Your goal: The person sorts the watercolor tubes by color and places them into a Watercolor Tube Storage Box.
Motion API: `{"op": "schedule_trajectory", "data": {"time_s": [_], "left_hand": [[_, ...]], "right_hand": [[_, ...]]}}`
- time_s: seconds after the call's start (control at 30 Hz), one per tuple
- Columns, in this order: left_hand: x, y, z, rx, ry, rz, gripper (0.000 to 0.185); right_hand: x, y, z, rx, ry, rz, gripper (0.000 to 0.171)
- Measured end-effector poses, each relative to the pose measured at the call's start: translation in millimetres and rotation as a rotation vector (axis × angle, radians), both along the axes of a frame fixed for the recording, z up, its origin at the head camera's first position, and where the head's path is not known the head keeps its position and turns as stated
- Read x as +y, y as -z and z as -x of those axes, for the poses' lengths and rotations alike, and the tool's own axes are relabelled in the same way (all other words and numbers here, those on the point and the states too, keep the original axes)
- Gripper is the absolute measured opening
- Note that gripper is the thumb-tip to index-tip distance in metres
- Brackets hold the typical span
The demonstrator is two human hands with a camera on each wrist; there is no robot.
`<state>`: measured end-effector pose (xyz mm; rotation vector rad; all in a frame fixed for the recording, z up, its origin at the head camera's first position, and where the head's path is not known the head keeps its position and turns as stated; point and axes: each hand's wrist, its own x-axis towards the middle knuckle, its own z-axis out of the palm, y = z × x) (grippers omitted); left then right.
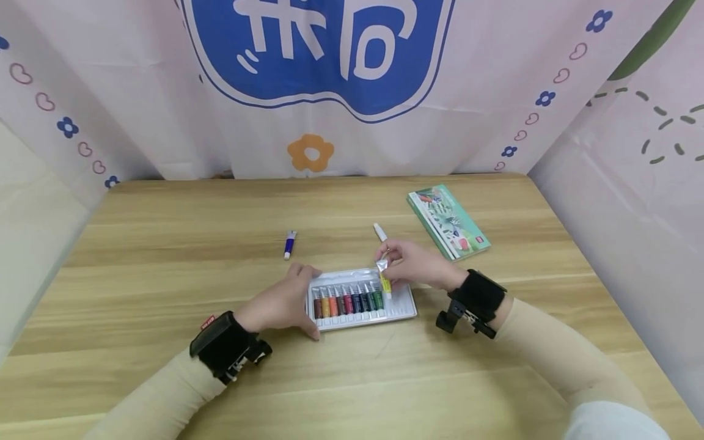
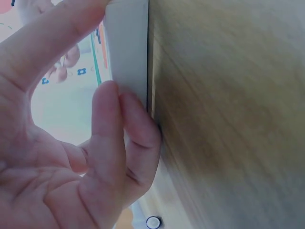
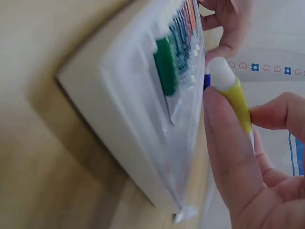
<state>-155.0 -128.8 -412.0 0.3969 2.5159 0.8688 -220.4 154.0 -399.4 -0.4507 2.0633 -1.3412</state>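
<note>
The left hand [image 1: 280,304] rests at the left end of the white tray [image 1: 404,310], thumb on the near corner and fingers curled round the far edge, seemingly to keep it from sliding on the wooden table [image 1: 165,244]. The right hand [image 1: 418,264] pinches a yellow paint tube [image 1: 384,278] between thumb and fingertips, holding it cap down over the empty slot at the tray's right end. In the tray lie about 10 tubes side by side, running from brown and orange through reds and blues to a green tube [image 3: 165,65] next to the gap. A blue tube [image 1: 289,244] and a white tube [image 1: 380,232] lie loose beyond the tray, and a green box [image 1: 448,221] sits far right.
</note>
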Motion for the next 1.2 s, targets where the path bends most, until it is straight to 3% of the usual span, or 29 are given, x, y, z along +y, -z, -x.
{"op": "schedule_trajectory", "data": {"time_s": [0.5, 0.6, 0.9, 1.07, 1.2], "left_hand": [[-1.6, -1.7, 1.0, 0.008, 0.006, 0.002, 0.116], [-1.3, -1.4, 0.9, 0.006, 0.011, 0.005, 0.116], [-0.8, -1.6, 0.4, 0.001, 0.006, -0.006, 0.115], [-0.5, -2.0, -0.1, 0.001, -0.002, -0.008, 0.114], [-0.4, -2.2, -0.6, -0.005, -0.007, -0.015, 0.113]], "right_hand": [[10.0, 10.2, -17.2, 0.01, 0.007, -0.018, 0.023], [10.0, 13.2, -17.7, 0.062, 0.006, -0.051, 0.022], [8.6, 11.3, -19.7, 0.346, -0.051, -0.235, 0.023], [9.5, 12.2, -20.8, 0.399, -0.083, -0.246, 0.019], [9.4, 10.8, -22.6, 0.39, -0.107, -0.256, 0.02]]}}
